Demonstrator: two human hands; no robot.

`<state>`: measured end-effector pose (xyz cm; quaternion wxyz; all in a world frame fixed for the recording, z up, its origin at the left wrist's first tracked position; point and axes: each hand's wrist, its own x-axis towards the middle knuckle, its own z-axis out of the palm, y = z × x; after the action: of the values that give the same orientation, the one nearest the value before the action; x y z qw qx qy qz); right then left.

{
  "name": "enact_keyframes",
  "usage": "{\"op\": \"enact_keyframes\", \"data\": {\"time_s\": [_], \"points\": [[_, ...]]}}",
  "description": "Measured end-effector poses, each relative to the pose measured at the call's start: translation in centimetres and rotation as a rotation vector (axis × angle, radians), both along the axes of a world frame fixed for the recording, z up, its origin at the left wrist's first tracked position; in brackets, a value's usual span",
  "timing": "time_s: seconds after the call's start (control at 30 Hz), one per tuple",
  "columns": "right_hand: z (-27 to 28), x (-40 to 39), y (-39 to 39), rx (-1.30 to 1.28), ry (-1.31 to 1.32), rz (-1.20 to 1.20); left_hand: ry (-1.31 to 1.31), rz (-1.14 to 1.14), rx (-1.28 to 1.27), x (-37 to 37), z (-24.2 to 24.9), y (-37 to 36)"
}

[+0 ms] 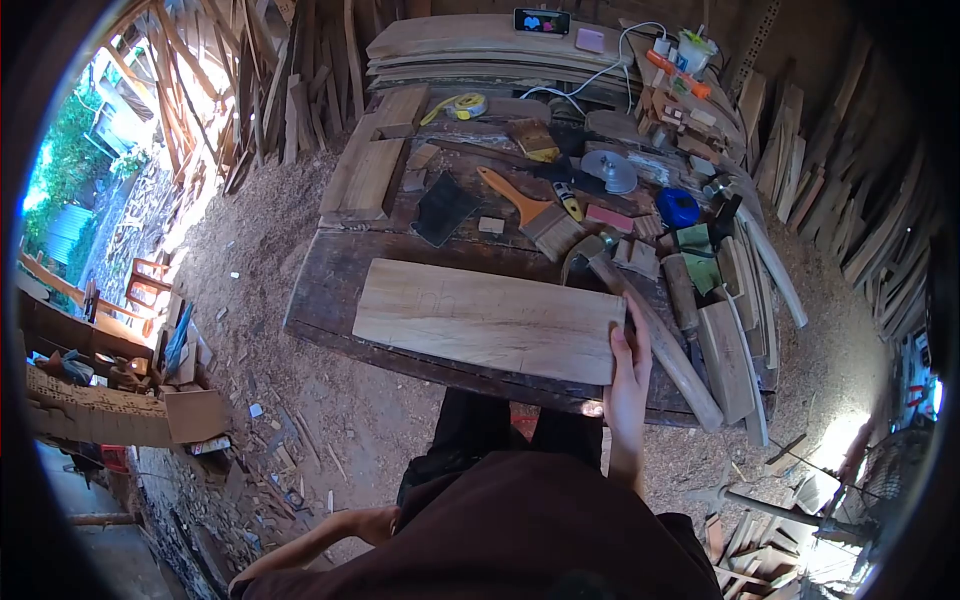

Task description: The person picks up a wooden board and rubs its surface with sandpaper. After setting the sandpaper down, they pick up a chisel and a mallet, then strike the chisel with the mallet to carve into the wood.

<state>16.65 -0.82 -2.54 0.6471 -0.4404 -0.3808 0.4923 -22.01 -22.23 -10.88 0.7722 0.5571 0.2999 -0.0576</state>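
Observation:
A pale wooden board (480,318) with faint pencil marks lies near the front edge of the workbench (330,270). My right hand (630,355) grips its right end, with the thumb on the near side and the fingers along the end edge. Just right of that hand, a hammer's long wooden handle (665,355) slants toward the front edge. My left hand (375,522) is low beside my body, away from the bench. My dark shirt partly covers it, and its fingers are hidden.
Behind the board lie an orange-handled brush (515,195), black sandpaper (445,208), a blue tape measure (678,207) and a clear disc (610,172). Wood strips (730,360) crowd the right side. A phone (541,21) stands at the back. Shavings (270,230) cover the floor.

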Motion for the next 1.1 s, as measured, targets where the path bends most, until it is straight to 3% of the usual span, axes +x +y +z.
{"op": "enact_keyframes", "data": {"time_s": [0.07, 0.23, 0.37, 0.47, 0.53, 0.63, 0.67, 0.73, 0.83, 0.97, 1.03, 1.1], "points": [[-0.1, 0.1, 0.0, -0.002, -0.007, -0.002, 0.053, -0.049, 0.018, 0.2, 0.1, 0.1], [0.2, 0.1, 0.0, -0.001, -0.036, -0.008, 0.021, 0.140, 0.111, 1.7, 0.3, -0.7], [0.4, 0.0, 0.0, -0.002, -0.050, -0.015, 0.108, 0.090, -0.004, 1.5, 0.0, -1.0], [-0.2, 0.2, 0.0, -0.013, -0.050, -0.013, -0.064, 0.237, 0.090, 1.6, 0.3, -1.1], [-0.4, 0.2, 0.0, -0.011, -0.041, -0.014, -0.011, 0.083, 0.227, 1.0, -0.8, -1.3], [-0.1, 0.0, 0.0, -0.011, -0.019, -0.015, -0.103, 0.071, 0.313, 1.3, 0.0, -0.6], [0.0, 0.0, 0.1, -0.014, -0.008, -0.020, -0.102, 0.073, 0.314, 1.1, -0.4, -0.7], [0.1, 0.0, 0.1, -0.014, -0.017, -0.016, 0.100, 0.060, 0.041, 0.4, -1.0, -0.4], [0.0, 0.2, 0.0, -0.008, -0.049, -0.012, 0.080, 0.026, -0.026, 0.5, -0.6, 0.2], [0.4, 0.0, -0.1, -0.014, -0.043, -0.008, 0.089, 0.146, 0.036, 1.2, 0.7, 0.7], [0.4, 0.1, -0.1, -0.010, -0.060, -0.012, 0.158, -0.021, 0.081, 1.2, 0.7, 1.2], [0.4, 0.1, -0.1, -0.007, -0.079, -0.011, 0.122, -0.017, 0.126, 1.5, 1.6, 1.5]]}}
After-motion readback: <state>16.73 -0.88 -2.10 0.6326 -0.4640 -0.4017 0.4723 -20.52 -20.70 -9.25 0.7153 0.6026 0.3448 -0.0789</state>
